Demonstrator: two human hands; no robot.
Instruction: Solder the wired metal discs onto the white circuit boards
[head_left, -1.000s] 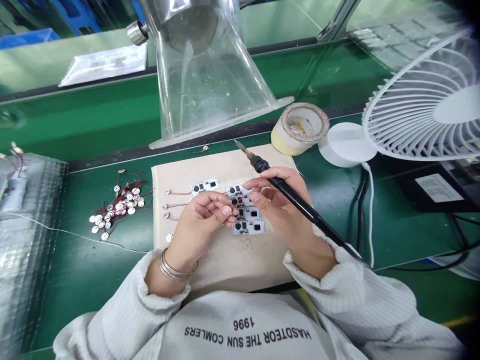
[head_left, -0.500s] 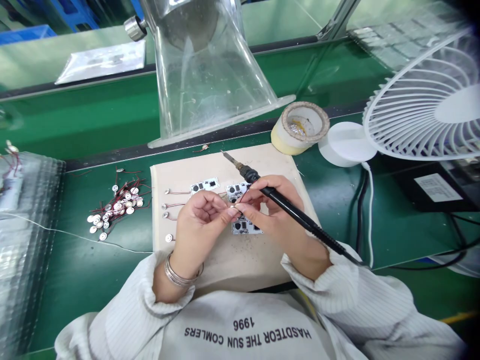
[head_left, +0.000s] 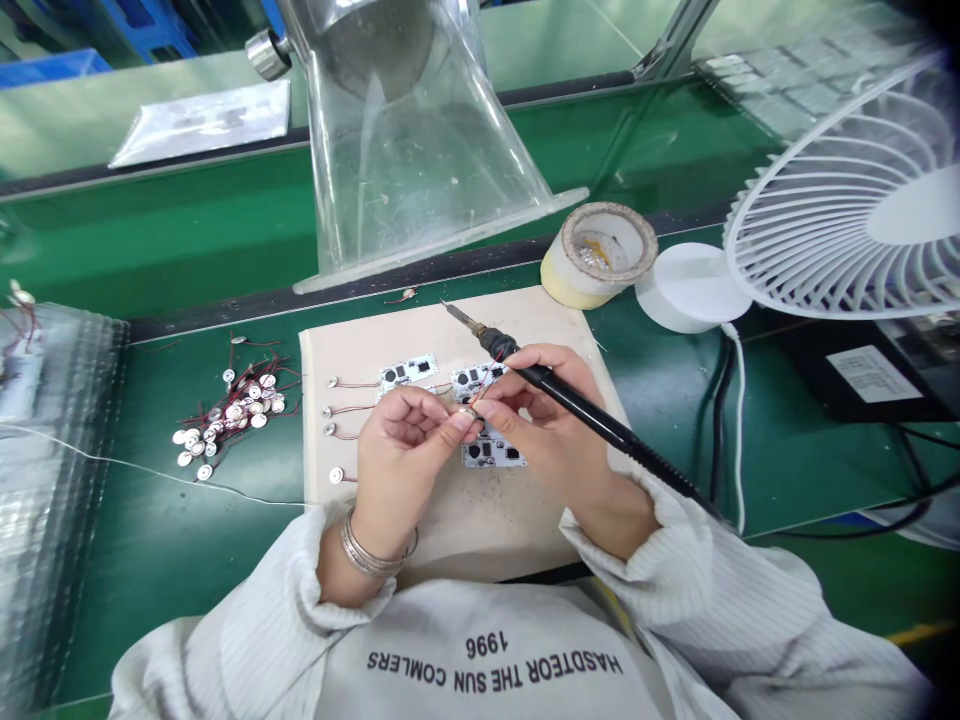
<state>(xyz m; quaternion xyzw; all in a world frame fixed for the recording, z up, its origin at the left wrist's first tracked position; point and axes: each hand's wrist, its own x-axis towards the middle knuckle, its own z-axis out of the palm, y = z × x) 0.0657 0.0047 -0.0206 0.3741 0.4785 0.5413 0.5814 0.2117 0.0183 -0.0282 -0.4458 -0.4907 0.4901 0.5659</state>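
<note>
My left hand (head_left: 405, 440) and my right hand (head_left: 544, 420) meet over a beige work mat (head_left: 450, 500), pinching a small round disc with thin red wires (head_left: 469, 411) between their fingertips. A black soldering iron (head_left: 570, 400) also lies in my right hand, its tip pointing up and to the left. Small white circuit boards (head_left: 409, 373) lie on the mat beside and under the hands. More wired discs (head_left: 334, 410) rest along the mat's left edge.
A pile of several wired discs (head_left: 232, 410) lies on the green bench to the left. A clear fume hood (head_left: 405, 140) stands behind the mat. A tape roll holding solder bits (head_left: 600, 255) and a white fan (head_left: 847, 190) sit to the right; black cables (head_left: 720, 400) run past.
Both hands came together and pinched the small wired disc. The soldering iron swung a little to the left with my right hand.
</note>
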